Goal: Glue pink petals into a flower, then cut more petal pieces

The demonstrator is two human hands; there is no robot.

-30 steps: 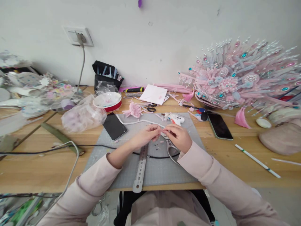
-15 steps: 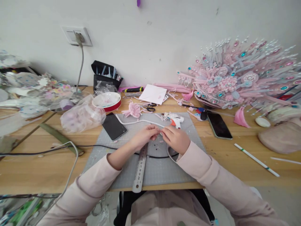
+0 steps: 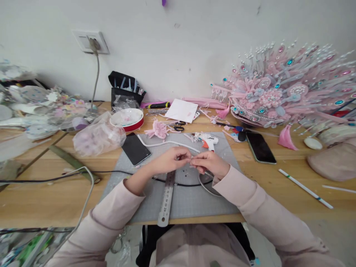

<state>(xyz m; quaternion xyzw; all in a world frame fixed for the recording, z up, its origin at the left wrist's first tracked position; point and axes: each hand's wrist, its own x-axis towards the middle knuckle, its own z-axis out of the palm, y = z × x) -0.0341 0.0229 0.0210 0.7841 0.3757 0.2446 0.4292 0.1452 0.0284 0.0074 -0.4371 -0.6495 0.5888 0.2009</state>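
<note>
My left hand [image 3: 175, 159] and my right hand [image 3: 210, 163] meet over the grey cutting mat [image 3: 150, 200]. Thumb and fingers of each are pinched together, fingertips nearly touching. Between them is a small, pale bit that I cannot make out. A white cord [image 3: 167, 142] runs behind the hands, and a thin pale loop [image 3: 204, 188] shows beneath my right wrist. Below my left hand lies a steel ruler [image 3: 166, 200]. Just beyond my right hand rests a white glue gun [image 3: 210, 141] with an orange trigger.
A pink jewelled headdress [image 3: 267, 92] stands at the right. Phones lie on the mat's left [image 3: 135, 148] and on the table [image 3: 260, 147]. Behind are a pink tassel-like flower [image 3: 157, 129], scissors [image 3: 178, 128] and a red-sided bowl [image 3: 135, 128]. A black cable [image 3: 114, 171] crosses the mat.
My right hand has turned, its fingertips now pointing left in a pinch, and has shifted slightly right and down. The left hand's fingers have straightened towards it. The view has shifted slightly.
</note>
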